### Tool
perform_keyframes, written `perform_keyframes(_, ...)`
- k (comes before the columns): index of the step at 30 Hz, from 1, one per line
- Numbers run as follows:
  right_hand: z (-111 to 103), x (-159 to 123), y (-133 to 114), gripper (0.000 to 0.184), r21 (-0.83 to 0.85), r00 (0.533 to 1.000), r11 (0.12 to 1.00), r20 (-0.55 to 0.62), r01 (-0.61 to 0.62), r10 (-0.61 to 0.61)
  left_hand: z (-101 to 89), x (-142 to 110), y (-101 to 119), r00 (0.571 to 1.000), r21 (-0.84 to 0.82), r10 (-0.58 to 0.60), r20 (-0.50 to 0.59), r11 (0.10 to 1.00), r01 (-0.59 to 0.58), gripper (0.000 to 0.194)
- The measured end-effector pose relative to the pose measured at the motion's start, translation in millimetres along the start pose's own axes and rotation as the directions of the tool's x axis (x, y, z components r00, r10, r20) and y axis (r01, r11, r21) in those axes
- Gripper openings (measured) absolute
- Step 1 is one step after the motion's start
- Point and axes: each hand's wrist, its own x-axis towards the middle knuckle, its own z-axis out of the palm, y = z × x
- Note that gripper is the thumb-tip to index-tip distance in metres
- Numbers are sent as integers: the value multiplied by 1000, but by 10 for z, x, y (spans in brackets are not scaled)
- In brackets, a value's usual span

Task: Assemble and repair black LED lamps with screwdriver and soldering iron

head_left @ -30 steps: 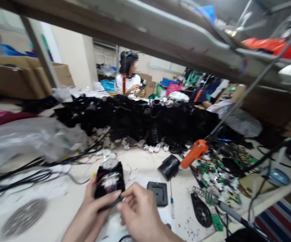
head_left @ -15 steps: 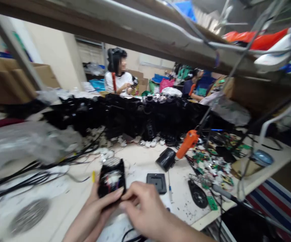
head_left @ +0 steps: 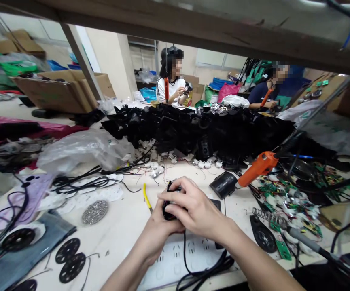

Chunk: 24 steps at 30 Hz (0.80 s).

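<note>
My left hand (head_left: 159,228) is closed around a small black plastic housing (head_left: 167,213), held above the bench. My right hand (head_left: 194,206) lies over the same housing, its fingers bent across the open side and hiding most of the inside. What the right fingertips grip, if anything, does not show. A black cable (head_left: 185,250) hangs below the hands, over a white socket strip (head_left: 170,262). Just left of the housing is a yellow handle (head_left: 146,196) of a hand tool. A black square part (head_left: 216,204) lies partly behind my right wrist.
An orange electric screwdriver (head_left: 258,169) hangs at right beside a black cylindrical part (head_left: 223,185). Circuit boards (head_left: 284,248) and a soldering iron (head_left: 302,238) lie farther right. A heap of black housings (head_left: 193,129) fills the back. A round metal mesh (head_left: 95,212) lies left. Two people sit beyond.
The view has swung left. My right hand has moved from the housing's lower edge up over its open side, and the housing is now mostly covered.
</note>
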Motion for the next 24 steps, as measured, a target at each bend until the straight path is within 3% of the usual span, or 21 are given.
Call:
perform_keyframes(3, -12, -12, 49, 17, -1, 1000, 1000, 18, 25, -25, -46, 6, 17, 1000, -11, -4, 7, 1000, 4, 83)
perform_keyframes(12, -7, -320, 226, 19, -179, 998, 982, -16, 62, -66, -121, 10, 25, 995, -122, -94, 39, 988, 98, 90)
perform_keyframes(16, -25, -367, 204, 23, -193, 999, 980, 11, 43, -42, -119, 20, 24, 986, -162, -141, 94, 975, 155, 76)
perform_keyframes(21, -38, -444, 189, 32, -143, 999, 989, -29, 39, -44, -103, 44, 12, 993, -126, -118, 0, 985, 117, 73)
perform_keyframes(24, -74, -493, 188, 33, -12, 991, 1000, -136, -7, 5, -72, 48, 21, 994, -102, -100, -41, 990, 96, 75)
